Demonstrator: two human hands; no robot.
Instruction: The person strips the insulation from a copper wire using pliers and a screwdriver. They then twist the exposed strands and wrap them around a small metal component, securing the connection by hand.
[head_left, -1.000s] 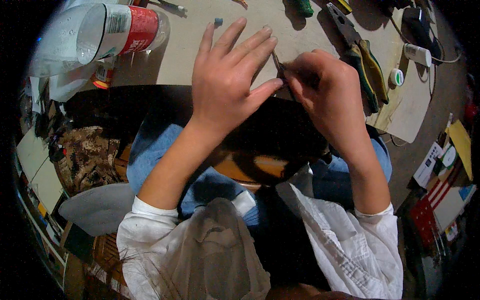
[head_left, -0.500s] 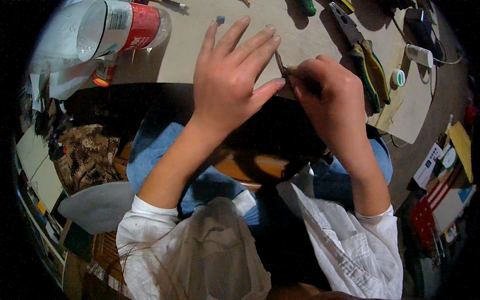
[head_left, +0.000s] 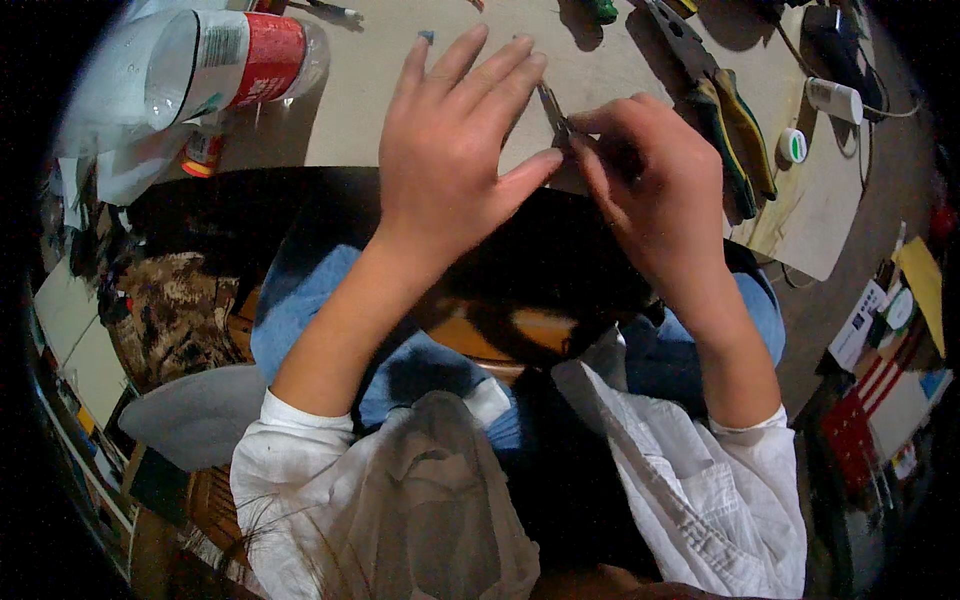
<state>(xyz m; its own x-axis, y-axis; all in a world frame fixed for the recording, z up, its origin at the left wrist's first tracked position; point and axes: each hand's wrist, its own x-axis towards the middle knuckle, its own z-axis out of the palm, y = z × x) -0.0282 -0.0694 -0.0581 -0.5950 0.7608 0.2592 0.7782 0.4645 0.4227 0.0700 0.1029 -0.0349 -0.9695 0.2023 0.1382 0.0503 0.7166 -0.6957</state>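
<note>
My left hand (head_left: 440,160) lies over the near edge of the pale tabletop (head_left: 355,120), back up, with its fingers stretched out and the thumb pointing right. Close beside that thumb, my right hand (head_left: 655,175) is closed in a pinch. Between its thumb and forefinger is a slim, dark metal piece (head_left: 552,107), slanting up toward the left fingertips. Its exact kind is too small to make out, and its lower end is hidden by the right fingers. A tiny blue bit (head_left: 427,36) rests just beyond the left fingers.
Pliers (head_left: 735,130) with yellow-and-black handles lie right of my right hand. Farther right are a round white-and-green cap (head_left: 793,146), a white cylinder (head_left: 835,101) and cables. At the left, a clear plastic bottle (head_left: 215,65) lies on its side above a small red-orange container (head_left: 203,153).
Both hands sit slightly farther left in the picture, as does the table. The right thumb and forefinger have shifted a little, and more of the slim metal piece shows.
</note>
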